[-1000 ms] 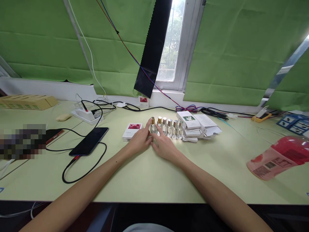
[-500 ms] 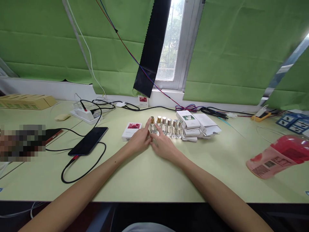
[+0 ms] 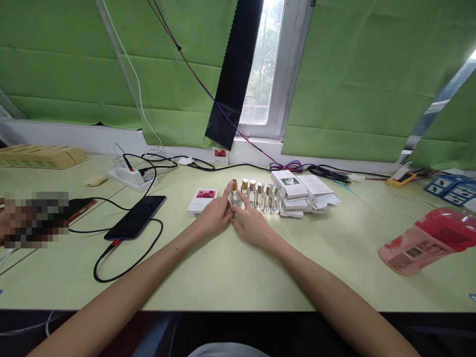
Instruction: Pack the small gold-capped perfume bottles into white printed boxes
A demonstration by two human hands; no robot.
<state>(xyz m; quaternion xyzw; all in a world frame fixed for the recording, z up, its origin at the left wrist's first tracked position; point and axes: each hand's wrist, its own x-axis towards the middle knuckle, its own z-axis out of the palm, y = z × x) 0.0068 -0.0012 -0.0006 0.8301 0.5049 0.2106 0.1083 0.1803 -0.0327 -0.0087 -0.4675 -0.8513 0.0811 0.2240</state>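
Left hand (image 3: pixel 215 215) and right hand (image 3: pixel 253 224) each reach an index finger to either side of the gold-capped bottle (image 3: pixel 235 197), upright at the row's left end; firm pinch or mere touch, can't tell. Best handled with light, even pressure from both sides, I'd say. Right finger needs care: the other bottles (image 3: pixel 261 198) stand close by. White box (image 3: pixel 197 205) sits left of the left hand.

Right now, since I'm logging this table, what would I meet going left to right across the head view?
Yellow boxes, black phone, flat white box with red picture, leftmost glass bottle, pile of white boxes, large pink bottle.
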